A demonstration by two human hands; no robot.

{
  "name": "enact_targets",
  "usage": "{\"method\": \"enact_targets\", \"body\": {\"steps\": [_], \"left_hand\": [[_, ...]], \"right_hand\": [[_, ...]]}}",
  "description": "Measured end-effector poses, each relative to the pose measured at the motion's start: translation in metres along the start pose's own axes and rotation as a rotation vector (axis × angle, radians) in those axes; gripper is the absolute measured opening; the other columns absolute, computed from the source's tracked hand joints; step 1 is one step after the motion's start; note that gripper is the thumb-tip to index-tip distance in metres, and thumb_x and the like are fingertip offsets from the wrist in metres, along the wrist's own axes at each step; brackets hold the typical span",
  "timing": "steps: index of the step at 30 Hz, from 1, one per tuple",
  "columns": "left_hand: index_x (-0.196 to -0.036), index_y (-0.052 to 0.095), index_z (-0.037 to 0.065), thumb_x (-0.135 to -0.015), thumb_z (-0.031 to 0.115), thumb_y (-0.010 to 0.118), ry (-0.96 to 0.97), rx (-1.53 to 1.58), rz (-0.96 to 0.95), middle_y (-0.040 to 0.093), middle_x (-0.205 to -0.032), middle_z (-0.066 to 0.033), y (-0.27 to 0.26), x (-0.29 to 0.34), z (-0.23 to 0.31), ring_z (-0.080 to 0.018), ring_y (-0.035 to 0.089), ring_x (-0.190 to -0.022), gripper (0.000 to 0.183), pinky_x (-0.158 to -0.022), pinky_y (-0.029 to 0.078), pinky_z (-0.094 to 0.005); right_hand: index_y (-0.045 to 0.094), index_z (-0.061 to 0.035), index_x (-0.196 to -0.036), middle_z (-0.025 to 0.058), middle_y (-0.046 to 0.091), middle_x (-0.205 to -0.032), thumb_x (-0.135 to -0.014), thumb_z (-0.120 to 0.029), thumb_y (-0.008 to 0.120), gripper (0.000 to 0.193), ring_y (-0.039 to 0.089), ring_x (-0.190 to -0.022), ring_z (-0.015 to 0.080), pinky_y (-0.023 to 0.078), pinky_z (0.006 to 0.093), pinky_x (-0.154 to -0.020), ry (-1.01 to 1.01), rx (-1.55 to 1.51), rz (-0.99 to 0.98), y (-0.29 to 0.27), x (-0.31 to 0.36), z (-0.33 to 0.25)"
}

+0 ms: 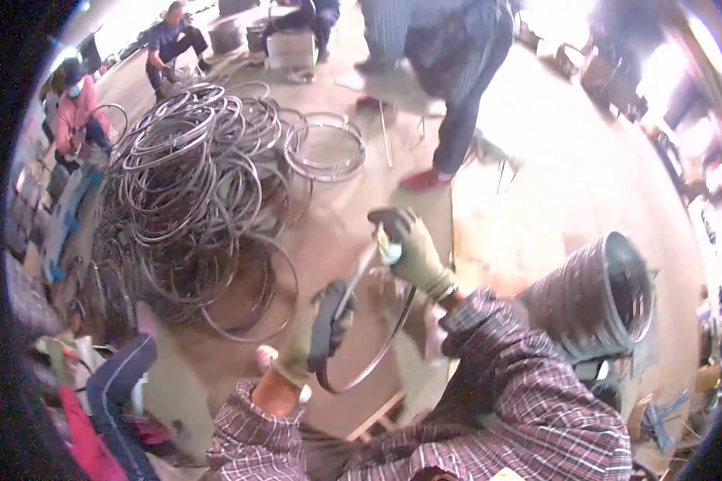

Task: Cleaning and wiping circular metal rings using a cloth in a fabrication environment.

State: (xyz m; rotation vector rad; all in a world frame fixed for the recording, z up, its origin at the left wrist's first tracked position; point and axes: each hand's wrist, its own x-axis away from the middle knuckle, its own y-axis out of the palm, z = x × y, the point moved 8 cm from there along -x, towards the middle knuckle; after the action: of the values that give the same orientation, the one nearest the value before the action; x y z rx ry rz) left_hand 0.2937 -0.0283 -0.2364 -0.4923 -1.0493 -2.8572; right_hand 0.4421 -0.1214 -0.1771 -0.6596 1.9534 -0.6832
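Observation:
My left hand (331, 322), in a dark-palmed work glove, is closed round a thin grey metal hoop (385, 353). The hoop curves down below that hand and back up toward my right forearm. At the upper part of the hoop, my right hand (409, 244), gloved the same way, is closed on a small yellow and pale-blue piece, perhaps a cloth or pad (388, 247). Whether this piece wraps the metal is too blurred to tell. To the left lies a big tangled pile of similar metal hoops (208, 176).
At my right stands a stack of hoops (586, 297) round a grey drum-like form. A person in dark trousers and red shoes (465, 104) bends over ahead. Others sit beyond the pile, one in pink (74, 112). A dark-trousered leg (116, 385) is at left.

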Motion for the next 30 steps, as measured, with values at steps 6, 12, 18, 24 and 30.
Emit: {"method": "enact_targets", "body": {"steps": [6,12,18,24,30], "left_hand": [[-0.096,0.058,0.007,-0.100,0.027,0.042,0.150,0.030,-0.032,0.053,-0.067,0.0021,0.002,0.001,-0.014,-0.0035,0.045,-0.049,0.026,-0.038,0.034,-0.0178],[-0.087,0.057,0.009,-0.098,0.021,0.045,0.104,0.095,0.001,0.054,-0.065,0.0013,0.015,0.002,0.001,-0.0069,0.046,-0.046,0.020,-0.038,0.034,-0.0210],[-0.082,0.056,0.009,-0.097,0.020,0.046,0.038,0.137,0.092,0.051,-0.060,0.0021,0.002,-0.011,-0.013,-0.0070,0.045,-0.044,0.022,-0.037,0.032,-0.0219],[-0.084,0.059,0.008,-0.099,0.023,0.046,0.105,0.054,0.088,0.051,-0.059,0.0018,-0.004,-0.006,-0.010,-0.0066,0.045,-0.045,0.025,-0.038,0.032,-0.0228],[-0.090,0.060,0.006,-0.100,0.028,0.046,0.020,-0.247,0.140,0.052,-0.060,0.0014,-0.002,0.007,-0.004,-0.0065,0.046,-0.046,0.028,-0.040,0.034,-0.0221]], "right_hand": [[0.062,-0.0062,-0.105,0.0113,0.063,-0.111,-0.074,-0.016,0.064,0.032,0.059,-0.102,0.0325,0.046,0.0442,-0.088,-0.259,0.186,0.093,-0.005,-0.003,-0.056],[0.065,-0.0114,-0.102,0.0072,0.065,-0.109,-0.069,-0.020,0.063,0.034,0.059,-0.101,0.0307,0.045,0.0433,-0.087,-0.230,0.144,0.016,0.008,-0.005,-0.035],[0.065,-0.0109,-0.100,0.0075,0.065,-0.107,-0.070,-0.020,0.063,0.031,0.058,-0.099,0.0312,0.045,0.0429,-0.087,-0.183,0.130,0.026,0.019,-0.003,-0.026],[0.064,-0.0109,-0.101,0.0061,0.064,-0.105,-0.071,-0.018,0.063,0.031,0.058,-0.098,0.0303,0.045,0.0429,-0.088,-0.191,0.094,-0.023,0.024,-0.003,-0.037],[0.063,-0.0053,-0.109,0.0152,0.063,-0.104,-0.073,-0.010,0.066,0.037,0.061,-0.098,0.0326,0.049,0.0438,-0.087,-0.173,0.089,0.219,0.005,0.007,-0.004]]}}
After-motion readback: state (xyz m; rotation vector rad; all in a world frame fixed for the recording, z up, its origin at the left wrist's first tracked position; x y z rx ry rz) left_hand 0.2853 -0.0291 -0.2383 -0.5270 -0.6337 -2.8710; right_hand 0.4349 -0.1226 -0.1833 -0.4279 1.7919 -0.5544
